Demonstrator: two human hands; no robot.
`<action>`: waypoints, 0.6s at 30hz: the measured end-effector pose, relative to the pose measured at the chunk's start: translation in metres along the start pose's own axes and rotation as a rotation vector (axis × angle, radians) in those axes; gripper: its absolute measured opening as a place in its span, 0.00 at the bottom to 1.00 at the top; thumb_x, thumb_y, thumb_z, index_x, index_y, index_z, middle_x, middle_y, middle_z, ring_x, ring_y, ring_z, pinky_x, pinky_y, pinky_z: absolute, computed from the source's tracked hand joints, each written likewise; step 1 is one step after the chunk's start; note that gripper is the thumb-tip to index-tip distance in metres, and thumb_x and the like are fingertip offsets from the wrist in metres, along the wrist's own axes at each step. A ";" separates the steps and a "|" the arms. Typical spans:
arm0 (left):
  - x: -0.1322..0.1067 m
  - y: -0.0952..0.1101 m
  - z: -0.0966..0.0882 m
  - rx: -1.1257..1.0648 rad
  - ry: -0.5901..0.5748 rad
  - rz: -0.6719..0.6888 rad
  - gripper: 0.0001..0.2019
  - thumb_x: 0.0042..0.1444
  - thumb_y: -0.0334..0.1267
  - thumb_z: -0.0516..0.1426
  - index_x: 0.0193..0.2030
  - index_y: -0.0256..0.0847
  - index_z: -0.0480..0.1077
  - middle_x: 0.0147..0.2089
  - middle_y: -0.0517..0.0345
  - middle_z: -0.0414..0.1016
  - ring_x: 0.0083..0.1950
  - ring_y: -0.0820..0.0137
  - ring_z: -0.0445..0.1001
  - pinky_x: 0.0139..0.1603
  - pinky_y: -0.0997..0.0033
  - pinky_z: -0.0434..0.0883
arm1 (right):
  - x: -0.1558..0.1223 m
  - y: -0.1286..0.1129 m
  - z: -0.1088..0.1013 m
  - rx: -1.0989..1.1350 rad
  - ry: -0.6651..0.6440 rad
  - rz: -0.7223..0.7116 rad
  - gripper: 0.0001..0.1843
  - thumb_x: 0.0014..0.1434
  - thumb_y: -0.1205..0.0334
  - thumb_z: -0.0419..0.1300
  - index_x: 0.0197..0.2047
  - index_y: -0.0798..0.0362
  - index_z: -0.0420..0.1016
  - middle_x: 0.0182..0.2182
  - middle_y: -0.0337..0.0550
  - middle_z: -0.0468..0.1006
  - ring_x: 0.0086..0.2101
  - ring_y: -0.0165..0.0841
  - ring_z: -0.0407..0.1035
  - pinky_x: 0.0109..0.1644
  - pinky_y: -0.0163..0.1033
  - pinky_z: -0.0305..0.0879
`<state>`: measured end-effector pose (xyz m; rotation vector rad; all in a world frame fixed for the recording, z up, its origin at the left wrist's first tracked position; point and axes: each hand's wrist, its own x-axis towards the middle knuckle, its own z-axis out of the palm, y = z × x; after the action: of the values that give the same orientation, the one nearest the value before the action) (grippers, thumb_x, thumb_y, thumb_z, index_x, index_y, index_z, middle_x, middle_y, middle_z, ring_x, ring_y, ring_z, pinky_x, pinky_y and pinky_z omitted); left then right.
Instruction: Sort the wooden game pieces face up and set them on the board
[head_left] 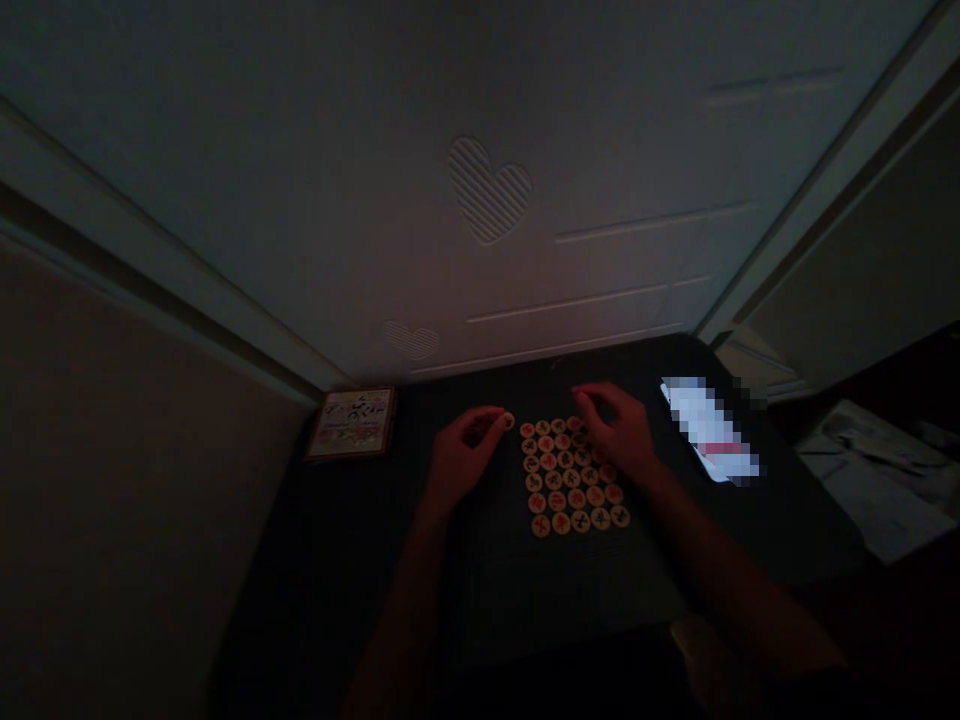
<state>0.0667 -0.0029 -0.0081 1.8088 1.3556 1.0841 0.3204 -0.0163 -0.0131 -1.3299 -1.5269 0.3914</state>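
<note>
Round wooden Chinese chess pieces [576, 498] with red and black characters lie in close rows on a dark table. Between the thumb and forefinger of my left hand [463, 445] is one Chinese chess piece [508, 421], held just left of the top row. My right hand [619, 425] is closed over the upper right corner of the rows and covers some pieces there. Its thumb and forefinger come together past the top row; whether anything is between them is too dark to make out.
A flat square box [351, 424] with a printed lid lies at the table's back left. To the right is a lit phone [709, 430], its screen blurred. A pale panel with an embossed heart [489, 190] rises behind the dark table [555, 590]. Papers [877, 480] lie beyond the right edge.
</note>
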 end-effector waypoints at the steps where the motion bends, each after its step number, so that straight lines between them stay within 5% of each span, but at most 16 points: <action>1: 0.000 -0.003 -0.003 0.080 0.013 0.024 0.11 0.62 0.48 0.61 0.46 0.46 0.79 0.42 0.57 0.83 0.39 0.66 0.79 0.44 0.62 0.78 | 0.002 0.003 -0.001 -0.010 0.036 0.013 0.13 0.66 0.53 0.58 0.44 0.49 0.81 0.37 0.44 0.84 0.37 0.38 0.77 0.44 0.44 0.73; 8: -0.001 -0.012 0.000 0.355 -0.035 0.177 0.07 0.62 0.43 0.62 0.44 0.50 0.80 0.40 0.57 0.81 0.45 0.61 0.75 0.52 0.54 0.72 | 0.004 0.015 0.002 -0.020 0.088 0.048 0.15 0.66 0.52 0.58 0.44 0.50 0.81 0.39 0.46 0.83 0.38 0.39 0.77 0.44 0.44 0.73; 18: 0.004 -0.028 0.005 0.325 -0.038 0.160 0.06 0.59 0.42 0.63 0.42 0.49 0.80 0.39 0.57 0.81 0.42 0.63 0.75 0.49 0.58 0.73 | 0.005 0.019 0.003 -0.027 0.094 0.066 0.16 0.65 0.50 0.58 0.44 0.50 0.81 0.39 0.46 0.84 0.38 0.39 0.77 0.43 0.44 0.73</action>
<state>0.0594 0.0090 -0.0330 2.1930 1.4499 0.9452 0.3288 -0.0048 -0.0271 -1.4030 -1.4175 0.3458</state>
